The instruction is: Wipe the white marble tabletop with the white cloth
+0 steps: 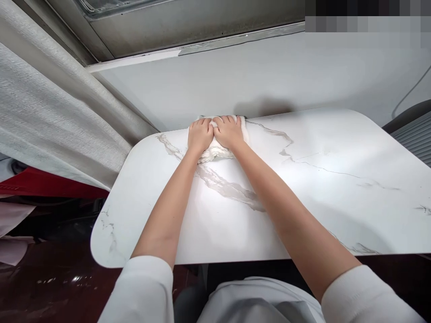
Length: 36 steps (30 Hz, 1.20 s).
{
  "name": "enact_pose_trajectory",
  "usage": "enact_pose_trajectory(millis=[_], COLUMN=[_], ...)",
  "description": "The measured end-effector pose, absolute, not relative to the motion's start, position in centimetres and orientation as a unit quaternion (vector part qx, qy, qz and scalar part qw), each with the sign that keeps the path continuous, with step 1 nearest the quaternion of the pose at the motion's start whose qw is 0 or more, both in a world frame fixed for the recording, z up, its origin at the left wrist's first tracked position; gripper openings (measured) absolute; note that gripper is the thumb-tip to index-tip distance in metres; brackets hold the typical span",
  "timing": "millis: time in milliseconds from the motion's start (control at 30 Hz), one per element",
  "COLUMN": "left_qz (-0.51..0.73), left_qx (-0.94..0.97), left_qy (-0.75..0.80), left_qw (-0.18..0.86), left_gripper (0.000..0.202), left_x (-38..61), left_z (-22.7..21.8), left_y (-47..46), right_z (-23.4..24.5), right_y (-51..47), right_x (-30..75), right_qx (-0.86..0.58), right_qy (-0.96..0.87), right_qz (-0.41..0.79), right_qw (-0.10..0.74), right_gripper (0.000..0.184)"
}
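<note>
A white cloth [217, 150] lies bunched on the marble-patterned table [222, 229], close to its far edge. Both arms reach forward to it. My left hand [200, 134] presses down on the cloth's left part with its fingers curled over the far side. Beside it, thumbs nearly touching, my right hand [229, 131] grips the right part the same way. Some of the cloth is hidden under the palms.
Behind the table rises a white wall [235, 80] below a window frame [202, 36]. A pale curtain [60, 98] hangs at the left, near the table's rounded corner. At the right stands a dark ribbed object [414, 134] with a cable [411, 92] above it.
</note>
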<state>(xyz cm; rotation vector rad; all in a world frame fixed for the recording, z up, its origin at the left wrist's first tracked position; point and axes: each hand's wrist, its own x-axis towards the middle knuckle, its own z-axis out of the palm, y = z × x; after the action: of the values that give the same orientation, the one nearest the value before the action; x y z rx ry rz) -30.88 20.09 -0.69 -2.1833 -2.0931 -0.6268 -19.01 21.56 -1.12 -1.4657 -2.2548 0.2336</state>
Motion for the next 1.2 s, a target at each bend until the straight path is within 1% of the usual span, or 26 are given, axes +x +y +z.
enact_pose_trajectory(millis=[133,300,600,800,1000,1200], left_qz=[-0.194,-0.17,-0.162,-0.159,-0.151,-0.148], left_qx=[-0.703,-0.704,-0.725,-0.735,-0.75,-0.761], left_qy=[-0.684,-0.689,-0.668,-0.657,-0.641,-0.629], left_qw=[0.027,0.037,0.048,0.053,0.064,0.067], left_gripper=[0.046,0.047,0.047,0.051,0.05,0.049], left_x=[-30.2,-29.4,-28.2,-27.5,-26.6,-24.7], left_z=[-0.7,-0.8,-0.6,-0.8,-0.8,-0.6], left_y=[17.9,13.7,5.2,-0.9,-4.2,-6.2], right_z=[-1.1,-0.9,-0.6,-0.5,-0.5,-0.1], right_y=[19.8,16.2,7.6,1.9,-1.6,-3.6], right_x=[-18.2,-17.1,-15.1,-13.7,-12.3,-10.4], right_qx=[-0.516,-0.499,-0.491,-0.464,-0.46,-0.462], right_qy=[-0.822,-0.838,-0.847,-0.865,-0.87,-0.87], right_qz=[0.088,0.083,0.059,0.043,0.034,0.044], right_qw=[0.222,0.205,0.197,0.185,0.174,0.166], right_gripper=[0.043,0.045,0.044,0.047,0.051,0.05])
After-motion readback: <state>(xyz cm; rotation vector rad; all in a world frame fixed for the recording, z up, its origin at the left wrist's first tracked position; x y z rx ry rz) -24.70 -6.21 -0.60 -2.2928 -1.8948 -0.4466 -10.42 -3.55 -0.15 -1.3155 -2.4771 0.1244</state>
